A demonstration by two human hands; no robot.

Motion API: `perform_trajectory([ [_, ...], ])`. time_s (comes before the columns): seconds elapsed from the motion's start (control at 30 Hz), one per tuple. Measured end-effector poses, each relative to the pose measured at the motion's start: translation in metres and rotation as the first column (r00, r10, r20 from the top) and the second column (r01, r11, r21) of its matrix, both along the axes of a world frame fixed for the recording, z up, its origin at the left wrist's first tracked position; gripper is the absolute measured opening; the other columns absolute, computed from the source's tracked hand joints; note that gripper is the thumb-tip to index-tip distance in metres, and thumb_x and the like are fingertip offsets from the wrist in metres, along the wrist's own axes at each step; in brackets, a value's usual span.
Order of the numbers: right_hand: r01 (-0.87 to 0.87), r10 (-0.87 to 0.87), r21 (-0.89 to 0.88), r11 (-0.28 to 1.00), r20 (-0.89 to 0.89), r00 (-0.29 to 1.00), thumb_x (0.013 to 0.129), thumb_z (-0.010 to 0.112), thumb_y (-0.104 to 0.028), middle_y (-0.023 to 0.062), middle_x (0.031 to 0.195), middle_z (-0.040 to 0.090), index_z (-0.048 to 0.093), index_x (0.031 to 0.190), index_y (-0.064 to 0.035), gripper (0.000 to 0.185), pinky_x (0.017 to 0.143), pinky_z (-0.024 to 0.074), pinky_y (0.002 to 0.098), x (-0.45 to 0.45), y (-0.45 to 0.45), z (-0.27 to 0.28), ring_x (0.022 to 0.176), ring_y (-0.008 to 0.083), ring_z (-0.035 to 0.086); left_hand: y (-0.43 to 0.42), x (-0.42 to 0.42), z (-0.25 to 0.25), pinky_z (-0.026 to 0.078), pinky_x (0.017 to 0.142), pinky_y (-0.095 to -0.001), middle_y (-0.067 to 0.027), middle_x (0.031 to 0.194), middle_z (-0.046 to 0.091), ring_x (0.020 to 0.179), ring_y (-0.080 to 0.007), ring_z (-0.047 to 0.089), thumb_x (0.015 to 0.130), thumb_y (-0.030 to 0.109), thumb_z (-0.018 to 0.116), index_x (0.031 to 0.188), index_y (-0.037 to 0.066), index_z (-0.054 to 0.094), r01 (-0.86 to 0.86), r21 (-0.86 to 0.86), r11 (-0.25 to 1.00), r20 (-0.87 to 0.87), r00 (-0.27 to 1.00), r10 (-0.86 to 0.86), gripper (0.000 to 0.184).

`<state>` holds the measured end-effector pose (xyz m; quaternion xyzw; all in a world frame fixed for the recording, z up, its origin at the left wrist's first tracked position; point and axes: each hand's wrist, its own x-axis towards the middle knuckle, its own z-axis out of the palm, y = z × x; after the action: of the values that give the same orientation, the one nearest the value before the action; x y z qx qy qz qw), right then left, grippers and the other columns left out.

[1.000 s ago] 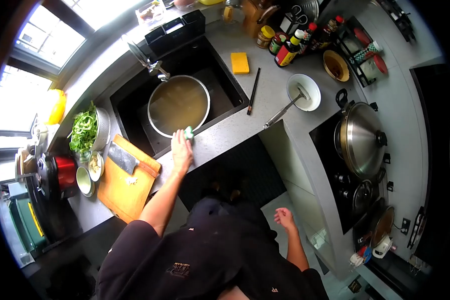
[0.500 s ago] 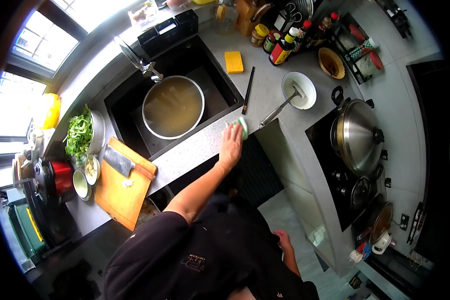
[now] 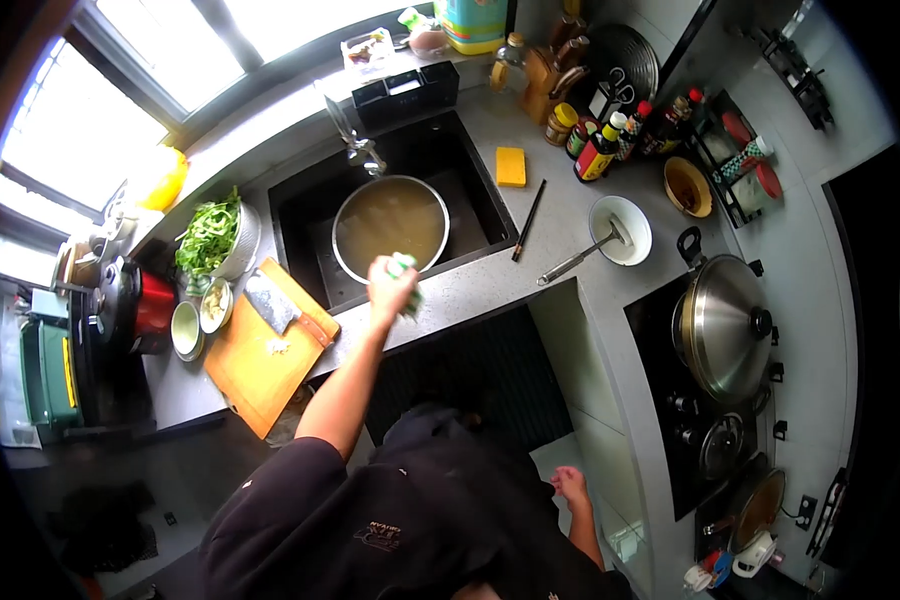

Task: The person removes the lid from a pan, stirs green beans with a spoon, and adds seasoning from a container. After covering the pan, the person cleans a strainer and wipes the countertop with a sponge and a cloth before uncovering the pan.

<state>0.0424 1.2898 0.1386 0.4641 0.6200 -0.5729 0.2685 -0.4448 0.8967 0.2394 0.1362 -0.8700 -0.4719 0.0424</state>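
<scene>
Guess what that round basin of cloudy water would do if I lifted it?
The basin would probably feel heavy, because cloudy water spreads right across it. With no lid, it might slosh and spill if tilted. Its shiny rim looks like metal, so it should stay stiff.

Matt, dark walls form the sink (image 3: 478,205), in which the basin (image 3: 335,240) has a shiny metal rim; in front of the sink, the cloth (image 3: 411,303) looks soft and matt. Left of the sink lie 2 finishes, the smooth wood of the cutting board (image 3: 238,362) and the dull metal of the cleaver (image 3: 271,303), while well right of it the domed lid (image 3: 732,315) is glossy metal.
</scene>
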Motion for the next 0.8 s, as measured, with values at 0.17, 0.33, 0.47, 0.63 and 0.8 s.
perform_trajectory([
  [0.17, 0.087, -0.086, -0.027, 0.996, 0.036, 0.996, 0.102, 0.056, -0.024, 0.0071, 0.089, 0.067, 0.063, 0.114, -0.0081, 0.021, 0.055, 0.0525, 0.0300, -0.004, 0.008, -0.009, 0.068, 0.0162, 0.065, -0.079, -0.076, 0.064, 0.060, 0.071, -0.0360, -0.0107, 0.108, 0.062, 0.087, -0.0245, 0.070, 0.092, 0.001, 0.058, 0.128, 0.009, 0.054, -0.061, 0.644, 0.763, -0.157, 0.965, 0.209, 0.037],
  [0.33, 0.152, -0.152, 0.008, 0.988, 0.015, 0.988, 0.102, 0.056, -0.022, 0.0095, 0.088, 0.068, 0.065, 0.112, -0.0063, 0.020, 0.055, 0.0531, 0.0287, -0.012, -0.005, -0.003, 0.067, 0.0178, 0.066, -0.128, -0.113, 0.076, 0.058, 0.062, -0.0303, -0.0078, 0.096, 0.064, 0.067, -0.0176, 0.067, 0.100, 0.010, 0.061, 0.124, 0.007, 0.063, -0.003, 0.691, 0.723, -0.177, 0.969, 0.174, 0.025],
  [0.47, 0.156, -0.156, 0.011, 0.988, -0.005, 0.988, 0.101, 0.057, -0.022, 0.0082, 0.088, 0.067, 0.065, 0.112, -0.0063, 0.020, 0.053, 0.0519, 0.0289, -0.010, -0.018, -0.003, 0.064, 0.0170, 0.064, -0.143, -0.128, 0.085, 0.040, 0.046, -0.0255, 0.0006, 0.067, 0.058, 0.050, -0.0098, 0.050, 0.097, 0.036, 0.068, 0.086, 0.011, 0.066, -0.206, 0.620, 0.758, -0.002, 0.965, 0.264, 0.027],
  [0.63, 0.108, -0.107, 0.075, 0.991, -0.011, 0.994, 0.099, 0.060, -0.021, 0.0055, 0.080, 0.064, 0.065, 0.111, -0.0062, 0.020, 0.048, 0.0491, 0.0292, -0.016, -0.041, 0.000, 0.060, 0.0157, 0.061, -0.158, -0.158, 0.055, 0.038, 0.044, -0.0296, 0.0007, 0.065, 0.055, 0.050, -0.0102, 0.049, 0.097, 0.039, 0.066, 0.073, 0.013, 0.060, -0.195, 0.620, 0.760, -0.087, 0.946, 0.313, 0.036],
  [0.8, -0.018, 0.021, 0.152, 0.988, -0.018, 1.000, 0.098, 0.061, -0.021, 0.0031, 0.075, 0.062, 0.066, 0.110, -0.0059, 0.020, 0.050, 0.0495, 0.0291, -0.035, -0.062, 0.024, 0.060, 0.0142, 0.060, -0.170, -0.167, 0.036, 0.044, 0.055, -0.0310, 0.0008, 0.069, 0.057, 0.059, -0.0107, 0.053, 0.097, 0.030, 0.063, 0.075, 0.009, 0.061, -0.117, 0.472, 0.874, -0.208, 0.948, 0.240, 0.030],
])
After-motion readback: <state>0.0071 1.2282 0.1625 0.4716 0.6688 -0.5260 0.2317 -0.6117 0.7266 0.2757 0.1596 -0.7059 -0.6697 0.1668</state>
